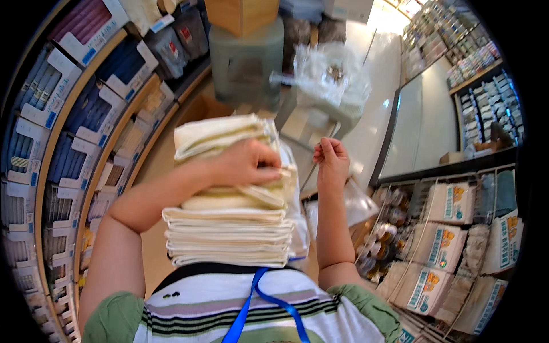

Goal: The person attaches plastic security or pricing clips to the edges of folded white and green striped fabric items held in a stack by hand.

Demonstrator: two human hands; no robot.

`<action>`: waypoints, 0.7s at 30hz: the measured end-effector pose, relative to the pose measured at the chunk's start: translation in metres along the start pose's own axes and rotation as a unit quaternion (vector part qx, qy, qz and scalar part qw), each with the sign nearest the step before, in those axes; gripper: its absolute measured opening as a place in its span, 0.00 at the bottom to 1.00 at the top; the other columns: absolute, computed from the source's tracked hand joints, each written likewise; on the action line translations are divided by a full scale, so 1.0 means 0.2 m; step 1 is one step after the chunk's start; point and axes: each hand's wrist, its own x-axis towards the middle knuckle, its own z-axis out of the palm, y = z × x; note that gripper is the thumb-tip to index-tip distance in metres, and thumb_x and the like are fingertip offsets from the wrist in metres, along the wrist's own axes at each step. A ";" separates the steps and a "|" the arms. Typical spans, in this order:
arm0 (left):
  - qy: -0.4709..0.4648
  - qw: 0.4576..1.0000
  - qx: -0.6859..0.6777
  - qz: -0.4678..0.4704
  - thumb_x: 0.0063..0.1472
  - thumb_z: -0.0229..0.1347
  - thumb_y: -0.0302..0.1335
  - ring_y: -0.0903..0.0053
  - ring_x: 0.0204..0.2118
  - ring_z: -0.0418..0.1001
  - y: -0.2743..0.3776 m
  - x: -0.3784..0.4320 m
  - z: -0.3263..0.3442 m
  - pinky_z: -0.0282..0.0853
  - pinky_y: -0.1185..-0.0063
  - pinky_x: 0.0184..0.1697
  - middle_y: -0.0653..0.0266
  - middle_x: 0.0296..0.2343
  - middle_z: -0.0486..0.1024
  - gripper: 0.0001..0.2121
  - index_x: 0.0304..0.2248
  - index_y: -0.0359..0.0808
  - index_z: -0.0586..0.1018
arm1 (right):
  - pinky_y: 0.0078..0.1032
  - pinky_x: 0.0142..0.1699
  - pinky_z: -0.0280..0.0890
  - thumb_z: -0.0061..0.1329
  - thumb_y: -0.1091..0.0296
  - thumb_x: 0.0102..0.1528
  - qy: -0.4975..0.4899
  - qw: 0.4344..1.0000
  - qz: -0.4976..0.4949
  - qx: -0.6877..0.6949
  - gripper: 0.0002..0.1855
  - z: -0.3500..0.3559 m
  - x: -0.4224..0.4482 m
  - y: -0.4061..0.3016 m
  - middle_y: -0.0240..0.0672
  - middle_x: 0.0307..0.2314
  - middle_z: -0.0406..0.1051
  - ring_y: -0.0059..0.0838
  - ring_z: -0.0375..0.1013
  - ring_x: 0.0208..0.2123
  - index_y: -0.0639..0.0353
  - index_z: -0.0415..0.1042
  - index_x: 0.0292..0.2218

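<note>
A tall pile of folded cream cloths (227,236), possibly towels, rises in front of my chest, with white edges facing me. My left hand (253,165) reaches across its upper part, thumb and fingers closing at the right edge of a yellowish folded cloth (240,197); motion blurs it a little. To the right of the pile, my right hand (332,160) is raised, thumb and fingertips pinched together on something small and dark that I cannot make out. White plastic wrapping (298,214) shows along the pile's right side.
Shelves of boxed folded textiles (81,158) curve along the left. Ahead, a clear plastic bag with small metallic pieces (334,73) lies on a grey-green stool (351,113). A second stool (246,60) bears a cardboard box (242,17). Wire racks of packaged goods (441,248) stand right.
</note>
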 end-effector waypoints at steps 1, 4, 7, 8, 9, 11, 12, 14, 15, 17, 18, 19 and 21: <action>-0.012 0.999 -0.014 -0.026 0.53 0.60 0.26 0.87 0.22 0.67 0.01 0.00 -0.01 0.63 0.83 0.25 0.68 0.19 0.74 0.06 0.28 0.31 0.79 | 0.16 0.26 0.64 0.53 0.72 0.55 -0.014 0.999 0.014 0.031 0.04 0.01 -0.11 -0.02 0.33 0.24 0.74 0.18 0.69 0.22 0.62 0.73 0.32; -0.023 0.992 -0.096 -0.082 0.54 0.59 0.26 0.91 0.22 0.65 0.08 -0.01 -0.04 0.62 0.87 0.25 0.73 0.18 0.72 0.07 0.26 0.30 0.78 | 0.18 0.31 0.69 0.52 0.77 0.54 -0.071 0.997 0.028 0.017 0.04 0.11 -0.37 -0.14 0.35 0.24 0.74 0.21 0.73 0.26 0.66 0.74 0.33; -0.021 0.992 -0.094 -0.079 0.54 0.59 0.26 0.91 0.22 0.65 0.07 0.00 -0.05 0.62 0.87 0.25 0.74 0.19 0.72 0.06 0.26 0.30 0.77 | 0.18 0.36 0.70 0.51 0.85 0.50 -0.157 0.985 -0.033 -0.069 0.07 0.16 -0.50 -0.18 0.36 0.31 0.74 0.23 0.74 0.32 0.67 0.76 0.33; -0.025 0.992 -0.097 -0.079 0.54 0.59 0.26 0.92 0.23 0.65 0.07 -0.01 -0.05 0.62 0.88 0.25 0.74 0.19 0.71 0.06 0.27 0.31 0.77 | 0.17 0.35 0.69 0.52 0.85 0.49 -0.177 0.972 -0.096 -0.124 0.07 0.16 -0.51 -0.16 0.36 0.32 0.74 0.23 0.73 0.32 0.67 0.76 0.32; -0.023 0.992 -0.096 -0.081 0.54 0.59 0.26 0.92 0.23 0.65 0.07 0.00 -0.05 0.62 0.88 0.25 0.74 0.19 0.71 0.06 0.27 0.31 0.77 | 0.16 0.34 0.68 0.53 0.85 0.48 -0.197 0.951 -0.159 -0.178 0.07 0.16 -0.51 -0.14 0.36 0.33 0.73 0.22 0.73 0.32 0.66 0.76 0.32; -0.019 0.992 -0.092 -0.084 0.54 0.59 0.26 0.92 0.23 0.65 0.08 -0.01 -0.04 0.62 0.87 0.25 0.74 0.19 0.71 0.06 0.27 0.31 0.77 | 0.16 0.33 0.67 0.54 0.85 0.46 -0.199 0.947 -0.157 -0.195 0.08 0.16 -0.50 -0.13 0.37 0.31 0.73 0.21 0.72 0.30 0.65 0.77 0.31; -0.014 0.992 -0.093 -0.082 0.54 0.59 0.26 0.91 0.22 0.65 0.08 -0.01 -0.04 0.62 0.87 0.25 0.74 0.19 0.71 0.06 0.27 0.31 0.77 | 0.15 0.32 0.66 0.55 0.85 0.46 -0.201 0.945 -0.157 -0.204 0.08 0.16 -0.50 -0.12 0.37 0.30 0.73 0.21 0.72 0.30 0.65 0.77 0.30; -0.005 0.992 -0.095 -0.079 0.54 0.59 0.26 0.91 0.22 0.65 0.08 -0.01 -0.03 0.62 0.87 0.25 0.74 0.19 0.71 0.06 0.27 0.32 0.77 | 0.16 0.31 0.66 0.55 0.84 0.46 -0.194 0.946 -0.158 -0.205 0.07 0.16 -0.50 -0.12 0.36 0.29 0.74 0.21 0.71 0.28 0.65 0.77 0.29; -0.003 0.992 -0.098 -0.084 0.54 0.59 0.26 0.91 0.22 0.65 0.09 -0.02 -0.03 0.61 0.87 0.25 0.74 0.19 0.71 0.06 0.27 0.32 0.77 | 0.16 0.31 0.65 0.55 0.84 0.45 -0.190 0.947 -0.158 -0.206 0.06 0.16 -0.50 -0.12 0.35 0.28 0.74 0.21 0.71 0.28 0.65 0.77 0.29; 0.000 0.990 -0.103 -0.092 0.54 0.59 0.26 0.91 0.22 0.65 0.10 -0.02 -0.04 0.61 0.87 0.25 0.74 0.19 0.71 0.06 0.27 0.32 0.77 | 0.16 0.30 0.65 0.56 0.84 0.45 -0.198 0.939 -0.166 -0.227 0.06 0.17 -0.50 -0.15 0.35 0.26 0.73 0.21 0.71 0.27 0.64 0.76 0.28; -0.004 0.990 -0.100 -0.095 0.55 0.59 0.26 0.92 0.23 0.64 0.10 -0.02 -0.04 0.60 0.88 0.25 0.74 0.20 0.72 0.05 0.27 0.33 0.77 | 0.16 0.30 0.65 0.56 0.83 0.45 -0.202 0.935 -0.170 -0.238 0.06 0.18 -0.50 -0.16 0.34 0.25 0.73 0.21 0.71 0.27 0.64 0.76 0.28; -0.008 0.990 -0.097 -0.097 0.55 0.59 0.25 0.92 0.24 0.64 0.10 -0.02 -0.04 0.60 0.88 0.25 0.75 0.21 0.72 0.04 0.28 0.34 0.77 | 0.16 0.30 0.64 0.56 0.83 0.44 -0.198 0.935 -0.173 -0.238 0.06 0.18 -0.50 -0.15 0.35 0.25 0.73 0.22 0.71 0.27 0.64 0.76 0.28; -0.010 0.993 -0.077 -0.094 0.56 0.58 0.24 0.93 0.24 0.64 0.11 -0.03 -0.04 0.59 0.89 0.25 0.75 0.22 0.72 0.04 0.28 0.34 0.76 | 0.17 0.30 0.64 0.56 0.83 0.44 -0.190 0.936 -0.176 -0.237 0.06 0.18 -0.50 -0.15 0.35 0.24 0.73 0.22 0.71 0.27 0.64 0.76 0.28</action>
